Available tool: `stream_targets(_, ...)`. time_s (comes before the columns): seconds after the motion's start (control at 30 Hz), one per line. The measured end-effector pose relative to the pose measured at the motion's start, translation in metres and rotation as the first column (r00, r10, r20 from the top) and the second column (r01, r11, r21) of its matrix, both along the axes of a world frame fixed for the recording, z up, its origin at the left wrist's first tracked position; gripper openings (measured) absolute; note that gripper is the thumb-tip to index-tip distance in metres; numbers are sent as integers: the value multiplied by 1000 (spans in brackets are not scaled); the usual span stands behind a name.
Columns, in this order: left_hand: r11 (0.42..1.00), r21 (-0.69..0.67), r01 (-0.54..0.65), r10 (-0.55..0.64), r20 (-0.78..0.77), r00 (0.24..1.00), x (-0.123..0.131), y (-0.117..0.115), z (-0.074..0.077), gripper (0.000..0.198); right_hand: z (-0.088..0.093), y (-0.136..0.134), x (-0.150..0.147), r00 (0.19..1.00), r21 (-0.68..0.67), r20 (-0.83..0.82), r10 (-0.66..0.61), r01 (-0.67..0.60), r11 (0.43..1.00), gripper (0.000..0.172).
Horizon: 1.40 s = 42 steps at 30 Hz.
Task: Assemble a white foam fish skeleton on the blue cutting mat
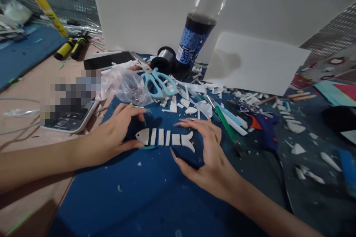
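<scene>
Beside fish cutout (164,137): left hand (116,131); right hand (207,155).

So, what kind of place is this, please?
Most likely a craft worktable. Blue scissors, a glue gun and many white cut scraps lie about, and the left hand and right hand frame a white fish shape cut into pieces on a blue sheet.

White wall (144,3) behind tan table (33,89) (dim light).
</scene>
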State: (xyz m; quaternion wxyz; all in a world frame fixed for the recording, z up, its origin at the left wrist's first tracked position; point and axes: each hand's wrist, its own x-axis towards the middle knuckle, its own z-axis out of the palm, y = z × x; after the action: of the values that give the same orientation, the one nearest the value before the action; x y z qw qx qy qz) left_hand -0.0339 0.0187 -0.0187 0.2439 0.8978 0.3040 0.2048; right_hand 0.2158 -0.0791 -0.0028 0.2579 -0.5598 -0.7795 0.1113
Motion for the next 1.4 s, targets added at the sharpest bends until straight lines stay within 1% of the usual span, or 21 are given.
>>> stream_targets(0.2, 1000, 20, -21, 20, 26, 999, 0, -1, -3, 49, -1, -1, -10, 999, -1, 20, 28, -28, 1000, 54)
stream_targets(0.5, 1000, 31, 1, 0, -34, 999, -1, -1, 2, 45, -2, 1, -10, 1000, -51, 9, 9, -8, 999, 48)
stream_targets(0.63, 999, 45, 3, -1, -27, 1000, -2, 0, 1, 47, -2, 2, -9, 1000, -40, 9, 13, -13, 999, 48)
stream_targets(1.0, 1000, 28, -4, 4, -11, 1000, 1, 0, 0, 47, -2, 0, -9, 999, -21, -7, 34, -34, 999, 47)
stream_targets(1.17, 1000, 22, -3, 4, -17, 1000, 0, 0, 2, 44, -3, 0, -9, 1000, 8, -3, 31, -31, 999, 47)
stream_targets(1.4, 999, 36, 3, -3, -24, 1000, -2, -1, 1, 45, -4, -1, -7, 999, 35, 4, 39, -39, 999, 53)
